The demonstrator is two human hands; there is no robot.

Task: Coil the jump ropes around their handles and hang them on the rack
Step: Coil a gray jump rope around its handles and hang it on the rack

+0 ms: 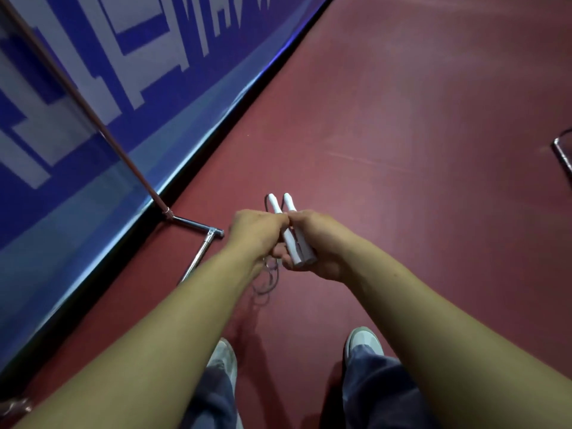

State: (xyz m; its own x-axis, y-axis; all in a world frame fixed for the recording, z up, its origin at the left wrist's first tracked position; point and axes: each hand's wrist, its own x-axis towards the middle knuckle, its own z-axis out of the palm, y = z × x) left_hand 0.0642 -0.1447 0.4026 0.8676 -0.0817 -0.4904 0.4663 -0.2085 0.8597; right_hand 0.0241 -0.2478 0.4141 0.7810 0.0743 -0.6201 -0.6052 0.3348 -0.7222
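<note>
Two white jump rope handles [292,239] lie side by side, tips pointing away from me, gripped in my right hand [318,243]. My left hand [257,230] is curled beside them, its fingers meeting the right hand at the handles and holding the thin grey rope [267,280], which hangs below in loose loops. A short bit of rope also loops out by the handle tips. The metal rack [198,226] stands at the left, its slanted pole rising to the upper left and its chrome foot on the floor.
A blue banner wall [93,103] with white blocks runs diagonally along the left. The floor [418,150] is dark red. A dark metal object [565,153] pokes in at the right edge. My two shoes and jeans are at the bottom.
</note>
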